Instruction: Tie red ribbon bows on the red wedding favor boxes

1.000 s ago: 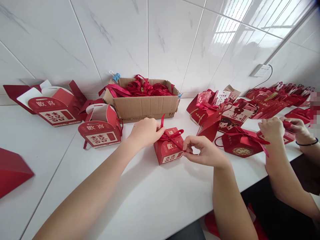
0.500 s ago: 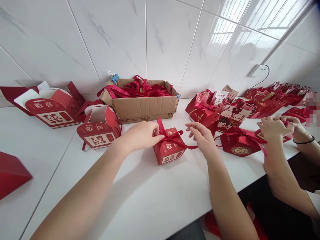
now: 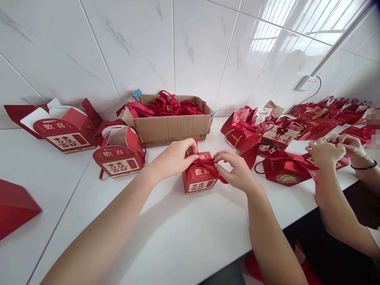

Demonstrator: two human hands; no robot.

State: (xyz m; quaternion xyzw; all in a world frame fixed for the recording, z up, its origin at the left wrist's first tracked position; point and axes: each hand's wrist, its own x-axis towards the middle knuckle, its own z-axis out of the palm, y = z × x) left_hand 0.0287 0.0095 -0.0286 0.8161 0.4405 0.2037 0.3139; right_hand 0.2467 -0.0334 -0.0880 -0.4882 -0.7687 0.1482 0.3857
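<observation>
A small red gift box (image 3: 199,178) with white lettering and a cream label stands on the white table in front of me. Across its top runs a red ribbon (image 3: 207,161) tied in a bow. From the left, my left hand (image 3: 181,157) pinches the ribbon near the knot between thumb and fingers. On the other side, my right hand (image 3: 236,168) has its thumb and fingertips closed on the bow's right part. A loose end hangs below the right fingers. The exact shape of the knot is partly hidden by my fingertips.
Behind the gift box is a cardboard carton (image 3: 175,128) full of red ribbons. Two open red boxes (image 3: 67,132) stand to the left. Several decorated boxes (image 3: 285,168) are at the right, where a co-worker's hands (image 3: 329,152) are busy. A power strip (image 3: 306,83) is on the wall.
My right hand has moved left and closed on the bow, from being apart from it. My left hand has shifted slightly right, and the box has turned a little.
</observation>
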